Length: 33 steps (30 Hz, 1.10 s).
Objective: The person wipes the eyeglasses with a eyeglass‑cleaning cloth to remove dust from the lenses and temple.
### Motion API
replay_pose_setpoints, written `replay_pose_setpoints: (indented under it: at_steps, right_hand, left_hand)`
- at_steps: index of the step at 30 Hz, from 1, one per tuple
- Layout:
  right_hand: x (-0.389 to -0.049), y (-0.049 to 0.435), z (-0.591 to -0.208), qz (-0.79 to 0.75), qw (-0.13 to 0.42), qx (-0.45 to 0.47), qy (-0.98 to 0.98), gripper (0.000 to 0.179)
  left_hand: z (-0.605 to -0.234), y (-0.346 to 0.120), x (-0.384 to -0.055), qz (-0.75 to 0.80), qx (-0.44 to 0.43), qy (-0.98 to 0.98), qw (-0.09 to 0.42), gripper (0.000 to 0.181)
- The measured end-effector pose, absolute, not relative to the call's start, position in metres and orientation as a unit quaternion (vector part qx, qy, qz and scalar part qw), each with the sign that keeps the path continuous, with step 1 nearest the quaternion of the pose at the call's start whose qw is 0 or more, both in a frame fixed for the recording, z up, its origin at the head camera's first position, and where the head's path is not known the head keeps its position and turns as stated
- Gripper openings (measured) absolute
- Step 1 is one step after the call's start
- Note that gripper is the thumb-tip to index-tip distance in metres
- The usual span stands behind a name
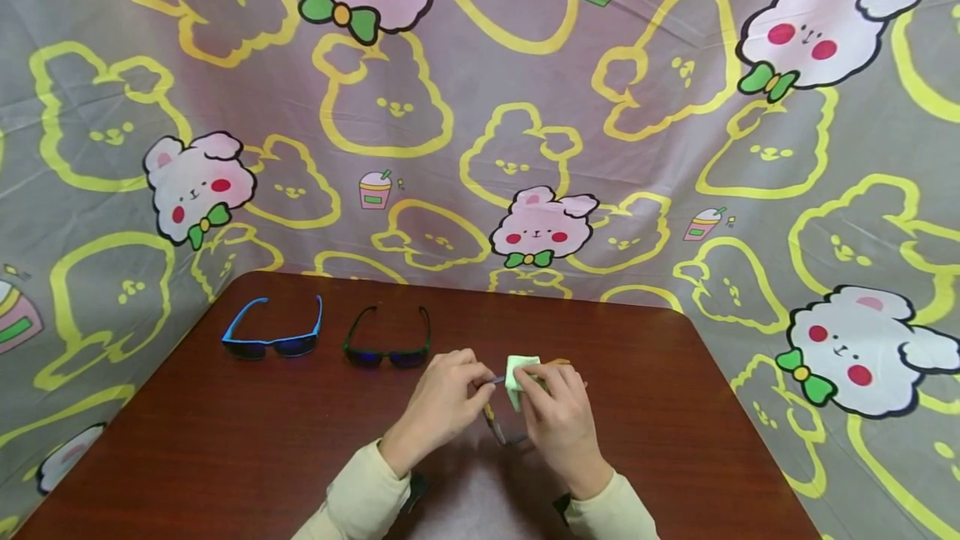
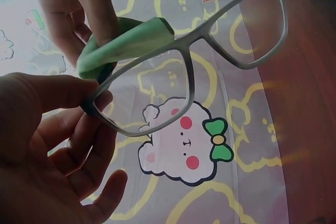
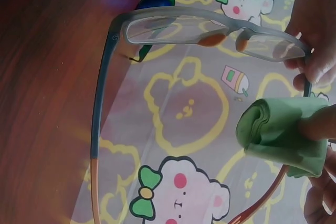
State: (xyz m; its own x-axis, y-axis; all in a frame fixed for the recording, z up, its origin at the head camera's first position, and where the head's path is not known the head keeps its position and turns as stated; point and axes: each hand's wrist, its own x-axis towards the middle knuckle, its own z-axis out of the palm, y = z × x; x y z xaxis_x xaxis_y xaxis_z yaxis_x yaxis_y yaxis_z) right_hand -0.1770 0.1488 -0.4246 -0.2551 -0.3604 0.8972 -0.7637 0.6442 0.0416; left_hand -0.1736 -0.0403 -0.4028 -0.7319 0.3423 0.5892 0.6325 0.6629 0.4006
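A pair of eyeglasses with a grey frame (image 2: 197, 34) and clear lenses is held up off the table. My left hand (image 1: 448, 390) pinches the frame's corner by the hinge, thumb on one side and fingers behind. Folded over the temple next to that hinge is a light green cloth (image 3: 281, 132). My right hand (image 1: 561, 419) grips the cloth around this temple, hiding part of it. The temple's orange end (image 3: 270, 195) comes out below the cloth in the right wrist view. Spread out, the other temple (image 3: 98, 114) runs dark to orange, untouched by either hand.
Blue-framed sunglasses (image 1: 272, 345) lie with temples spread at the table's back left. Dark-framed sunglasses (image 1: 387, 358) lie to their right, nearer the left hand. Behind the brown table (image 1: 637, 407) hangs a printed cartoon curtain (image 1: 420, 182), which also flanks both sides.
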Motion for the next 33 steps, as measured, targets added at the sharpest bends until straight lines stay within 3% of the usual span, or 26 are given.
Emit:
replay_pose_setpoints:
  at_steps: [6, 20, 33]
  right_hand:
    - [-0.1763, 0.148, -0.4274, 0.191, 0.477, 0.361, -0.778, 0.019]
    - [-0.1719, 0.149, -0.4303, 0.168, 0.422, 0.334, -0.826, 0.034]
    - [-0.1718, 0.147, -0.4285, 0.162, 0.438, 0.321, -0.824, 0.028]
  left_hand:
    - [-0.4043, -0.0387, -0.173, -0.299, -0.286, -0.879, 0.237, 0.004]
    - [-0.4048, -0.0389, -0.1727, -0.275, -0.297, -0.883, 0.24, 0.004]
    - [-0.4076, -0.0362, -0.1704, -0.275, -0.315, -0.876, 0.241, 0.003]
